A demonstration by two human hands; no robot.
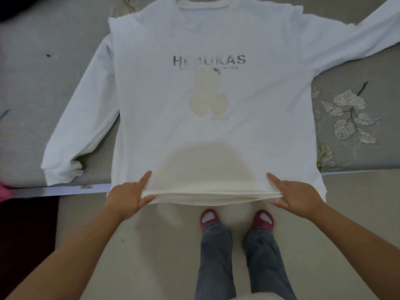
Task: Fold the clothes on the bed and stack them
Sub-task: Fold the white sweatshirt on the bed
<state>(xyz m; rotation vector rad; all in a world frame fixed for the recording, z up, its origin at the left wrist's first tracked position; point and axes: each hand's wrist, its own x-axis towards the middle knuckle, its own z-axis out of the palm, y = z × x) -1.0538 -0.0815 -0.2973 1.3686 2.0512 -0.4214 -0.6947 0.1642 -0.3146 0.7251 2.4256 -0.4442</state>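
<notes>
Head view: one white long-sleeved shirt (216, 100) lies flat, front up, on the bed (357, 79), hem overhanging the near edge. Two hands grip the hem: left hand (127, 197) near-left, right hand (297, 197) near-right, each forefinger extended on top. Two sleeves are spread outward.

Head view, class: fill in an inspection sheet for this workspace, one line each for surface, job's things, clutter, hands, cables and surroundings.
Surface: grey bed with a leaf pattern on the right.
Job's things: white shirt spread flat, print up, sleeves out, hem hanging over the bed's edge.
Clutter: a pink thing at the left edge, too cropped to name.
Hands: left hand and right hand each pinch the hem, forefingers straight on top.
Cables: nothing seen.
Surroundings: pale floor, the person's feet in pink slippers.
</notes>
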